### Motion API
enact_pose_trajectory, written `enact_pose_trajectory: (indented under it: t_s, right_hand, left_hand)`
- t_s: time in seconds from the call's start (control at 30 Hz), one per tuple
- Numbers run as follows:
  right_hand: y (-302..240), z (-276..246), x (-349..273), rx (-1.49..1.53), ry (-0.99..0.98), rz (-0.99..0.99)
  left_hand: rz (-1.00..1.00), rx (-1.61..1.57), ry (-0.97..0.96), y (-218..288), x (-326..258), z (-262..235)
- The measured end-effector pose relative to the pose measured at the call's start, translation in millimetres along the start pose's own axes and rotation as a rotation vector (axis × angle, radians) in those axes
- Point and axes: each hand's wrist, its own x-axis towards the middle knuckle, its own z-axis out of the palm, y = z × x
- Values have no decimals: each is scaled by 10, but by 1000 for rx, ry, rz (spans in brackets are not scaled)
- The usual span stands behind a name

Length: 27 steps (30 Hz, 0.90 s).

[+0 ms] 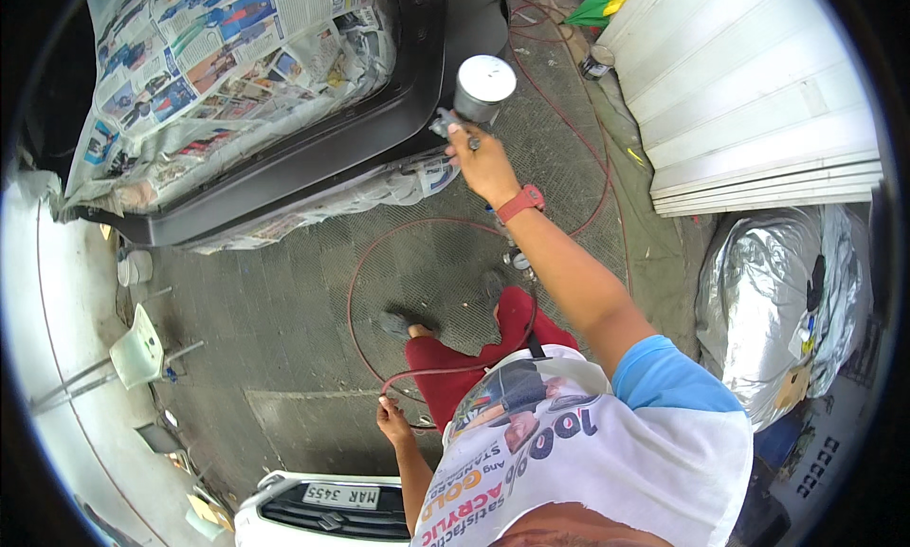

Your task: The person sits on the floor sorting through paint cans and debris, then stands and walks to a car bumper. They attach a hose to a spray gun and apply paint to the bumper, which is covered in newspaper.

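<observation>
My right hand (pixel 485 165), a red watch on its wrist, is stretched forward and closed around the handle of a spray gun (pixel 443 123). On top of the gun sits a round silver cup (pixel 484 86) with a pale lid. Just left of the gun runs the dark grey edge of a vehicle body (pixel 313 165), very close to the nozzle; I cannot tell whether they touch. Low by my left side, my left hand (pixel 393 420) is closed on a red air hose (pixel 445 370), which crosses in front of my legs.
Newspaper sheets (pixel 227 63) cover the vehicle's opening. More hose (pixel 607 168) loops over the dark floor. White folded panels (pixel 758 92), a small can (pixel 597 62) and a silver cover (pixel 758 300) stand right. A white car (pixel 275 523) is behind me, a pale chair (pixel 137 348) left.
</observation>
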Motion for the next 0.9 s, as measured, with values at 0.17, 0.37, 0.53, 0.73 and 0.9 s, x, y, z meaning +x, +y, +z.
enact_pose_trajectory:
  t_s: [0.17, 0.37, 0.53, 0.73, 0.9]
  right_hand:
    - [-525, 147, 181, -101, 166, -174]
    - [-1427, 14, 515, -213, 630, -434]
    - [-1663, 457, 645, -153, 725, -424]
    - [-1863, 844, 712, 126, 446, -263]
    - [-2010, 652, 785, 168, 522, -151]
  left_hand:
    - [110, 170, -135, 148, 730, -322]
    - [248, 351, -312, 889, 1220, -587]
    - [467, 398, -223, 1299, 1741, -903]
    - [508, 501, -126, 1952, 2173, -1430]
    - [585, 467, -63, 1988, 2308, -1415]
